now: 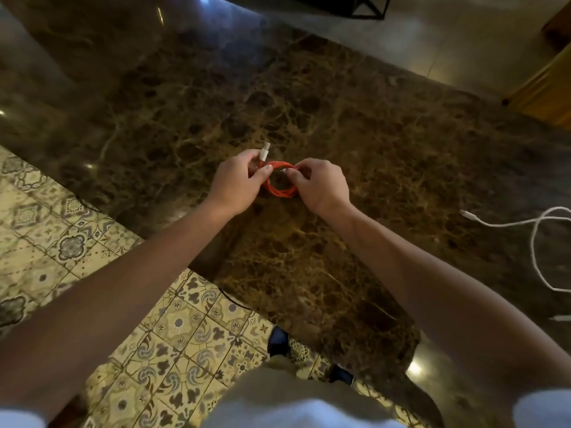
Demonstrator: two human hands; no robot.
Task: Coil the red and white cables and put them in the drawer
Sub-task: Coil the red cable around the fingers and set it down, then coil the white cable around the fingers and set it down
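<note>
While red cable [279,180] hangs as small tight ring above marble tabletop [355,125] at frame centre, both hands pinch it: left hand [239,183] grips loops at 9 o'clock, white plug poking up; right hand [319,185] pinches other end at 3 o'clock, likely tucking it. White cable [533,242] lies loose, uncoiled, far out at 3 o'clock. Drawer not visible.

Two cables: one red cable [279,188], coiled in a ring over the middle of the table [355,125], and one white cable [533,242], loose on the table's right side. Two hands at the red coil: the left hand [238,185] and the right hand [319,186]. One table with a marbled brown top
</note>
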